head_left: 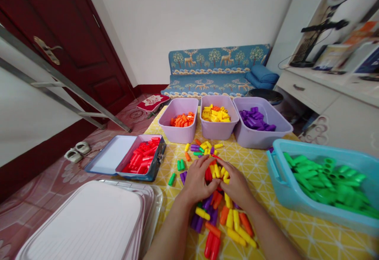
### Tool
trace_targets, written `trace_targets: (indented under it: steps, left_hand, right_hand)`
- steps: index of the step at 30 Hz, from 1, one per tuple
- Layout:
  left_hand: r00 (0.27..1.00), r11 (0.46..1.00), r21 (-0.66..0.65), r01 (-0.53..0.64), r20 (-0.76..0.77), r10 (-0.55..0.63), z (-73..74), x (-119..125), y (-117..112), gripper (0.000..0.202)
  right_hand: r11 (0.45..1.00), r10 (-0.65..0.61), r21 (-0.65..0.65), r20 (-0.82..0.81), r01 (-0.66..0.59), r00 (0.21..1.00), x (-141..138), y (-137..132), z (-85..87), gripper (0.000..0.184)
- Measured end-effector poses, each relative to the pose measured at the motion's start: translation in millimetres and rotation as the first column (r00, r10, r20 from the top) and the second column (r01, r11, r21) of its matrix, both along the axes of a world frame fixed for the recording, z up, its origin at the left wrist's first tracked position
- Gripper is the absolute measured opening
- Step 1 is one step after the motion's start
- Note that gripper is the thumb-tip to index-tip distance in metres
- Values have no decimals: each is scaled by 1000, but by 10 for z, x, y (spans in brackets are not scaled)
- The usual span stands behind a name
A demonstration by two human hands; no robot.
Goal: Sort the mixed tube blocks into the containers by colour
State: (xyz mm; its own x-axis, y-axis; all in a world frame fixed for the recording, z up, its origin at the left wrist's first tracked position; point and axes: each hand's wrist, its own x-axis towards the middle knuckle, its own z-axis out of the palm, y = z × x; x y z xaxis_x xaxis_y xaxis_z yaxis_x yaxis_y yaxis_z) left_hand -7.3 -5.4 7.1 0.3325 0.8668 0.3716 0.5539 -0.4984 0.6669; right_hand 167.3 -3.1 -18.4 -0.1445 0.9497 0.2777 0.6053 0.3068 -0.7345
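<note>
A heap of small plastic tubes (220, 216) in red, yellow, orange, purple and green lies on the yellow patterned tablecloth (257, 165). My left hand (197, 181) and my right hand (235, 183) rest side by side on the top of the heap. Both have their fingers curled down over yellow and red tubes. What the fingers grip is hidden under them. Loose tubes (199, 148) lie scattered just beyond my fingertips.
Three lilac bins stand at the back, holding orange tubes (182, 120), yellow tubes (215, 114) and purple tubes (256, 120). A blue tub (275, 173) of green tubes is at right. A tin with red tubes (142, 158) and a white lidded box (89, 220) are at left.
</note>
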Motion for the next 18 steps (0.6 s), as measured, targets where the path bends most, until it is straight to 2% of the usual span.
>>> trace_targets:
  steps: [5, 11, 15, 18]
  left_hand:
    - [970, 997, -69, 36, 244, -18, -66, 14, 66, 52]
    - [860, 987, -136, -83, 490, 140, -148, 16, 138, 41]
    - [745, 965, -255, -65, 630, 217, -147, 40, 136, 43]
    - [667, 963, -265, -37, 711, 221, -137, 62, 134, 43]
  right_hand:
    - [998, -25, -59, -205, 13, 978, -61, -15, 19, 54]
    - [993, -18, -111, -425, -32, 905, -49, -51, 152, 42]
    - [992, -13, -118, -470, -48, 883, -25, -49, 201, 37]
    - [997, 4, -65, -410, -34, 912, -34, -41, 187, 34]
